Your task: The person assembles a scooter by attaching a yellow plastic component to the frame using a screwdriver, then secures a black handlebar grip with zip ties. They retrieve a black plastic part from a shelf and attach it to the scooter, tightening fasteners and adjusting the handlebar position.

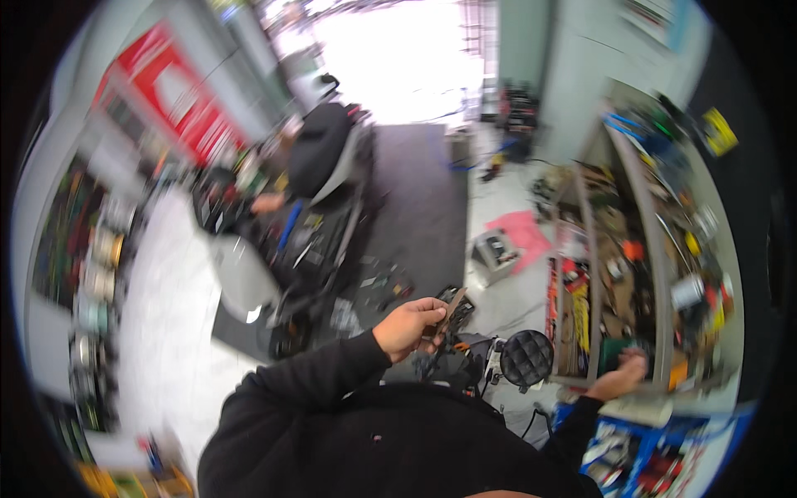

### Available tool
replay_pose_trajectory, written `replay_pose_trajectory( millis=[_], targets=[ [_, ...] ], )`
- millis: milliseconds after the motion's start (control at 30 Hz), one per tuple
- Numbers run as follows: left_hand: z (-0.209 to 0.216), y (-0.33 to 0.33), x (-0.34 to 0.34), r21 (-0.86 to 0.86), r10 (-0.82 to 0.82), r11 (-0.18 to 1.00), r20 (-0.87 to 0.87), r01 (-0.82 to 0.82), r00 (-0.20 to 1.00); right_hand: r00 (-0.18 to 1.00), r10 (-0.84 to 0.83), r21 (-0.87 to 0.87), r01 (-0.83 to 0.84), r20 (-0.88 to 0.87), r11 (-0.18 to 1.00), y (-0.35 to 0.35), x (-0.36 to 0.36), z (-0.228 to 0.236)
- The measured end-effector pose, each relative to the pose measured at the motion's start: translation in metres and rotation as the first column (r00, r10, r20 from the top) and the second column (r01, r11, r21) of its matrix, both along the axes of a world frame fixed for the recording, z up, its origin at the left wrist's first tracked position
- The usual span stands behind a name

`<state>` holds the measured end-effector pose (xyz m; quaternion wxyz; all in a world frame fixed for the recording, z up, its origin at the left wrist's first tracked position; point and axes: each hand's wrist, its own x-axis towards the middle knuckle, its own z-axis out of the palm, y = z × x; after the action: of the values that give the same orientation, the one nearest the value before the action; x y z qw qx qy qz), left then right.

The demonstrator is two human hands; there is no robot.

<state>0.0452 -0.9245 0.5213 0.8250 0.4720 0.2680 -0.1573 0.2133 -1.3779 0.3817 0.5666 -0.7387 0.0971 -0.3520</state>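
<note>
1. Piece [453, 309]: thin, flat, brown; sticking up and away from the left hand [408, 329], whose thumb and fingers are pinching it.
2. Right hand [618, 378]: sitting well apart from the left, at the near end of the shelf [664, 353], beside a green item [612, 355]. Blurred; cannot tell whether it is gripping or touching anything.
3. Stool [525, 358]: standing between the hands, its round, black, quilted seat showing.
4. Grey box [496, 256]: sitting beyond the stool, ahead and right of the left hand; pink cloth [531, 236] lying just beside it.
5. Blue trays [635, 475]: lying below the right hand, holding mixed parts.
6. Dark mat [419, 199]: stretching ahead of the left hand; scooter [320, 149] standing on its left side.
</note>
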Motion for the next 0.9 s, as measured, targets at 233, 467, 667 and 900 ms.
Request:
replay_pose_trajectory(
  millis=[233,467,667,900],
  targets=[
    [-0.027,0.076,-0.168,-0.342,0.333,0.890,0.036,-0.302,0.942,-0.475,0.857,0.341,-0.854,-0.201,-0.393,0.374,-0.130,0.047],
    [-0.014,0.179,-0.345,-0.472,0.612,0.771,0.366,-0.427,0.701,-0.845,0.530,0.444,-0.502,-0.070,-0.742,0.594,-0.302,0.130],
    [-0.012,0.235,-0.528,-0.277,0.855,0.519,0.157,-0.809,0.495,-0.953,0.297,0.522,-0.282,-0.057,-0.805,0.739,-0.463,0.120],
    [0.012,0.237,-0.676,-0.126,0.996,0.025,0.084,-0.992,0.015,-0.920,0.301,0.587,-0.392,-0.251,-0.708,0.894,-0.561,0.077]
  ],
)
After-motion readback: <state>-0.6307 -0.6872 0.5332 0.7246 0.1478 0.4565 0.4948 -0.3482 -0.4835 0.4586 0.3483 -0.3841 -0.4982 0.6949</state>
